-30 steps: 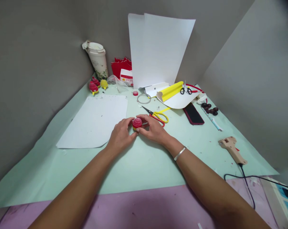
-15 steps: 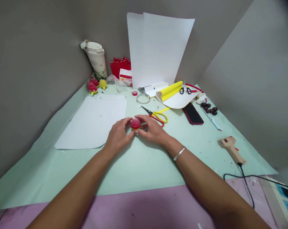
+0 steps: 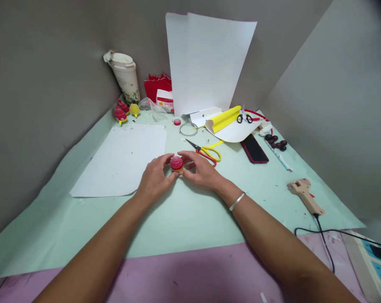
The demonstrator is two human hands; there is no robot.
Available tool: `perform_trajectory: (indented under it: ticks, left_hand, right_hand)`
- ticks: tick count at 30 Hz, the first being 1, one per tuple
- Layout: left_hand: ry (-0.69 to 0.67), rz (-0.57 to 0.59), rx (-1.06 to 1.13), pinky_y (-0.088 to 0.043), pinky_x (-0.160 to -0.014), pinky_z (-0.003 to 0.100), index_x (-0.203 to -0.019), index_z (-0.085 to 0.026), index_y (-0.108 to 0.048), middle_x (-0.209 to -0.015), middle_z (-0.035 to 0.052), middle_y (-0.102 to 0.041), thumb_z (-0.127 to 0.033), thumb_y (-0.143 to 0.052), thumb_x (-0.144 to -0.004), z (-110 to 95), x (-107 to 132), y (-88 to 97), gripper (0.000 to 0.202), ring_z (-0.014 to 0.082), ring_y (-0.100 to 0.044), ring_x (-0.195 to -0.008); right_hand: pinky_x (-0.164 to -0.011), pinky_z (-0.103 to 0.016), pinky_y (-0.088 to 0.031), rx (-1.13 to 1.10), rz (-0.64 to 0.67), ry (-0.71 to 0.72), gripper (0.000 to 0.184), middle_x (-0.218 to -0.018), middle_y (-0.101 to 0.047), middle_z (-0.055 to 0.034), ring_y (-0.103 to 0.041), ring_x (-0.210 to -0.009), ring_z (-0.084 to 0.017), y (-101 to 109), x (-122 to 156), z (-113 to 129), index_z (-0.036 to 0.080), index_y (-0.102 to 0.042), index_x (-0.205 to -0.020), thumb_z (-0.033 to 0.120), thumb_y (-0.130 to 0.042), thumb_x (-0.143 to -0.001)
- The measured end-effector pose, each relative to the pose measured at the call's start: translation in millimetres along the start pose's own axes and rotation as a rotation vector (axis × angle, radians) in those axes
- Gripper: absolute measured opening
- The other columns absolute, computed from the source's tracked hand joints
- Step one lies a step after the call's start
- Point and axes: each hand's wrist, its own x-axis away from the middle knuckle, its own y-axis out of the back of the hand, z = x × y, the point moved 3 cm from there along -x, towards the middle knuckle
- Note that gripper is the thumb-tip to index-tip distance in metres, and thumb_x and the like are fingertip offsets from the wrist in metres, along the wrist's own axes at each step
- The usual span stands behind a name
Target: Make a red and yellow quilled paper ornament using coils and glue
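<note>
Between my two hands, at the middle of the table, is a small red coiled paper dome (image 3: 177, 163) with a yellow rim underneath. My left hand (image 3: 156, 174) curves round its left side, with the thumb at the lower edge. From the right, my right hand (image 3: 199, 169) grips it with thumb and fingers, and a silver bangle circles that wrist. Just beyond the right hand lie open scissors (image 3: 209, 152) with yellow and red handles. White paper sheets (image 3: 121, 164) lie to the left of my left hand.
A glue gun (image 3: 305, 197) with a black cord rests at right, near a power strip (image 3: 371, 256). Behind are a phone (image 3: 255, 149), rolled yellow paper (image 3: 223, 119), a metal ring (image 3: 188, 129), a lidded cup (image 3: 125, 78) and small red pieces (image 3: 120, 114). White boards (image 3: 211, 63) lean on the wall.
The dome has tipped slightly, so more of its top shows. My hands stay round it in nearly the same pose, and the camera view has shifted a little.
</note>
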Motion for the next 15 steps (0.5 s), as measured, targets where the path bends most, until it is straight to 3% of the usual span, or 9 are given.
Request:
perform_trajectory:
  ticks: [8, 15]
  left_hand:
    - [-0.067, -0.038, -0.049, -0.047, -0.098, 0.045, -0.123, -0.018, -0.057, -0.120, 0.0100, -0.067, -0.029, -0.060, -0.080, -2.4, 0.2, -5.0, 0.044, 0.0283, -0.060, -0.111]
    - [-0.025, 0.006, -0.049, -0.045, -0.099, 0.045, -0.124, -0.018, -0.057, -0.123, 0.0105, -0.066, -0.029, -0.062, -0.078, -1.9, -1.3, -5.3, 0.047, 0.0289, -0.059, -0.113]
  right_hand:
    - [-0.087, -0.041, -0.059, 0.028, -0.037, 0.026, 0.045, -0.119, -0.061, -0.0099, -0.062, -0.105, -0.022, -2.3, -2.0, 2.3, 0.022, -0.054, -0.125, 0.022, -0.068, -0.082]
    - [-0.086, -0.037, -0.059, 0.037, -0.043, -0.024, 0.044, -0.120, -0.062, -0.0096, -0.063, -0.104, -0.020, -1.2, -2.5, -2.0, 0.020, -0.055, -0.125, 0.021, -0.067, -0.083]
